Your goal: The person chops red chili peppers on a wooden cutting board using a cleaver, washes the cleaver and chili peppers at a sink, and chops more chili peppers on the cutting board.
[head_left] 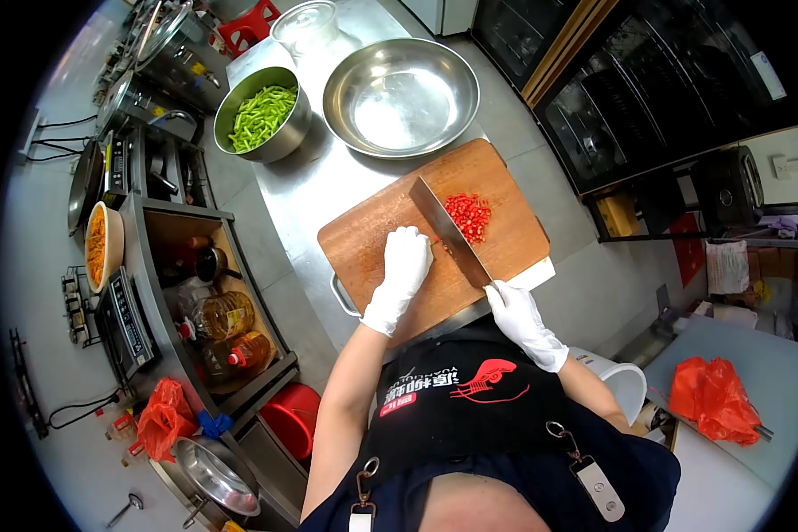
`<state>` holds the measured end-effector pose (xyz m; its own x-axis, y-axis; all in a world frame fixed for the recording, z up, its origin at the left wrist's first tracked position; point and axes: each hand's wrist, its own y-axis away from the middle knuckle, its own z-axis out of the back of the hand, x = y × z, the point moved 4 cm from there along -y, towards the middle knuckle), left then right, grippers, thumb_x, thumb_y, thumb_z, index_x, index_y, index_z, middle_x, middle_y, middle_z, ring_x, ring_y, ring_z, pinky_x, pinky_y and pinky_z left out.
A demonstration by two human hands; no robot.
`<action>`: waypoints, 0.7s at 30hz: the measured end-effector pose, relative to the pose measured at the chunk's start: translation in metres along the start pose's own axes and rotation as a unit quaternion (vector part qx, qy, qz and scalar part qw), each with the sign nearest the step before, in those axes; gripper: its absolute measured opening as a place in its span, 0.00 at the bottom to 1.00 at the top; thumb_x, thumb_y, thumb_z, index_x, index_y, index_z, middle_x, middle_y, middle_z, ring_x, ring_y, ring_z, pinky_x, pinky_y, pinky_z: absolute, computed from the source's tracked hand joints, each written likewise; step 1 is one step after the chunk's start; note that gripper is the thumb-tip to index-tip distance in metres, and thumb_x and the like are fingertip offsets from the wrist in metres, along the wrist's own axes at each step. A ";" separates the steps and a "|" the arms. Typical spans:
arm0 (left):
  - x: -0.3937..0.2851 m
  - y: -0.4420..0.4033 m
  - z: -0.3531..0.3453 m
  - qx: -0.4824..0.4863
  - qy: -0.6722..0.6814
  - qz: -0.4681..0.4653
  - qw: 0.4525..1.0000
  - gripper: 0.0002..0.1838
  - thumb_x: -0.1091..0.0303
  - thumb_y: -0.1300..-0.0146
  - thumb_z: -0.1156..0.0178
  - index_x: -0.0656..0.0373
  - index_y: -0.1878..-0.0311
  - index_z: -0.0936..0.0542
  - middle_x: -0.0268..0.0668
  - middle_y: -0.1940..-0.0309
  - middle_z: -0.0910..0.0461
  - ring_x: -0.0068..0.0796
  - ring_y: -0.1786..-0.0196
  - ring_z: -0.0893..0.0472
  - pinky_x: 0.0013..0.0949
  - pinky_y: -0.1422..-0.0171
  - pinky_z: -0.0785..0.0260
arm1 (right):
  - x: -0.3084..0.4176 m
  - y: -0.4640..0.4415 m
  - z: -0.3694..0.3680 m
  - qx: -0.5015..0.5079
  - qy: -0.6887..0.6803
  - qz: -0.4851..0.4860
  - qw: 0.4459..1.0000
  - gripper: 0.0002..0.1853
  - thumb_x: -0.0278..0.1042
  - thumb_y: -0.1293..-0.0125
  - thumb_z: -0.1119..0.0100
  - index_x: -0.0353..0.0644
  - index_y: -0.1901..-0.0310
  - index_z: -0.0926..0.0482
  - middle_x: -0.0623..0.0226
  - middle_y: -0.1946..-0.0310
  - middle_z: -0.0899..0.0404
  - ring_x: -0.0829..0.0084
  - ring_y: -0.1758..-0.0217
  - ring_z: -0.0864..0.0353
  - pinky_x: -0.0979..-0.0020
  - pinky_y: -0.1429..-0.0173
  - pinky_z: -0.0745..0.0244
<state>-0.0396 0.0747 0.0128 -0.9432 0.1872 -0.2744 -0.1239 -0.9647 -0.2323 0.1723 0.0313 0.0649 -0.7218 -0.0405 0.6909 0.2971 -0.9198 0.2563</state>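
A wooden cutting board (363,239) lies on the steel table. My right hand (520,321), in a white glove, grips the near end of a cleaver (450,232), whose blade stands on edge across the board. Chopped red chili (468,217) is heaped just right of the blade, with a few small bits on its left side. My left hand (406,270), also gloved, rests on the board left of the blade with its fingers curled together; whatever they hold is hidden.
Beyond the board on the steel table (297,208) are a wide steel basin (401,97), a pot of cut green vegetables (293,133) and a clear container (305,25). A shelf unit with oil bottles (222,316) stands at left, a white bin (625,390) at right.
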 end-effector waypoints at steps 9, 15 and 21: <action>0.001 0.000 -0.001 0.005 0.004 -0.012 1.000 0.04 0.72 0.48 0.40 0.57 0.77 0.22 0.40 0.74 0.27 0.40 0.64 0.26 0.41 0.58 0.35 | 0.012 -0.001 0.001 0.026 0.043 0.006 0.999 0.12 0.38 0.29 0.50 0.38 0.62 0.23 0.46 0.73 0.20 0.44 0.68 0.19 0.50 0.63 0.25; 0.000 0.000 0.001 0.006 0.001 -0.016 1.000 0.05 0.72 0.45 0.42 0.56 0.76 0.22 0.39 0.74 0.27 0.38 0.64 0.26 0.40 0.58 0.36 | 0.017 -0.002 -0.001 0.039 0.115 0.025 0.992 0.13 0.38 0.27 0.53 0.38 0.64 0.25 0.49 0.74 0.19 0.47 0.70 0.18 0.51 0.63 0.23; -0.001 0.001 0.000 -0.008 -0.005 -0.011 1.000 0.05 0.73 0.46 0.41 0.57 0.76 0.22 0.39 0.74 0.27 0.39 0.64 0.27 0.41 0.58 0.36 | 0.016 -0.005 -0.012 0.069 0.139 0.011 0.988 0.14 0.38 0.26 0.54 0.36 0.61 0.25 0.43 0.73 0.20 0.44 0.68 0.18 0.50 0.61 0.23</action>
<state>-0.0391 0.0734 0.0132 -0.9436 0.2064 -0.2590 -0.1398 -0.9572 -0.2536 0.1517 0.0305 0.0667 -0.8525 -0.1827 0.4898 0.3830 -0.8560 0.3473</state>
